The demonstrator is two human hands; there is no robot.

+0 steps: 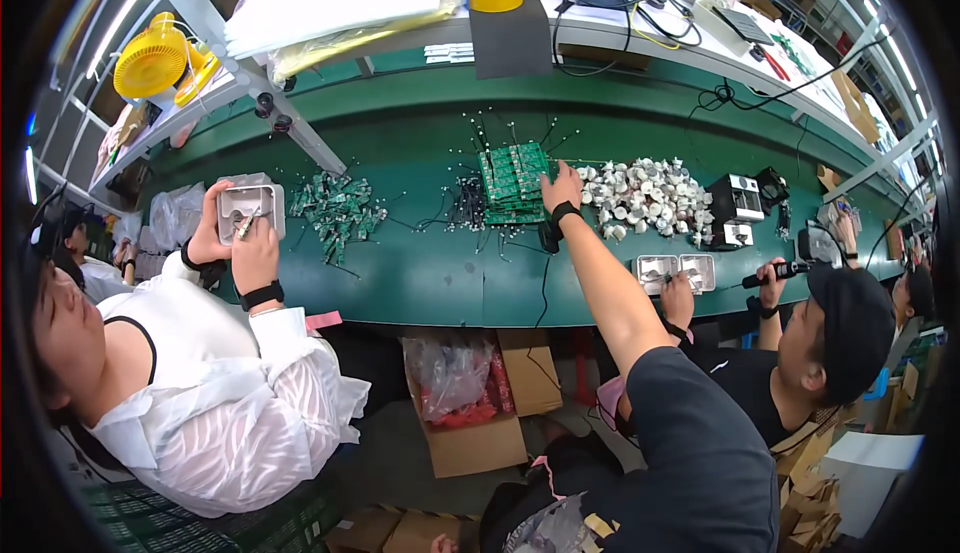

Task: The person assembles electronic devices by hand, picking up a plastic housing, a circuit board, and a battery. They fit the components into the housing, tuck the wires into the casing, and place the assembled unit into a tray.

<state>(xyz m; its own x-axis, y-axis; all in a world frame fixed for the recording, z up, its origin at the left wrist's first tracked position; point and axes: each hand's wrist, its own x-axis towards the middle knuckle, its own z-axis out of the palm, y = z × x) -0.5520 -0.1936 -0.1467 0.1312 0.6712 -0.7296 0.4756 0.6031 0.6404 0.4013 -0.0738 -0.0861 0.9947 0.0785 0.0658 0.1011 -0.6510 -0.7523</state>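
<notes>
My right hand (562, 189), with a black band on its wrist, reaches across the green table. Its fingers close on the right edge of a stack of green circuit boards (512, 178), partly hidden from view. Thin black wires with small tips stick out around the stack. Just right of the hand lies a heap of small white-and-silver parts (645, 198). At the lower edge only a few fingertips (444, 545) show, apparently of my left hand; what it does is hidden.
Left, a person in white holds a housing (250, 208) beside loose small boards (338, 215). Right, a co-worker in a black cap holds a black power screwdriver (778, 273) near two open housings (676, 273). A shelf (400, 38) overhangs the table. An open carton (465, 433) stands below.
</notes>
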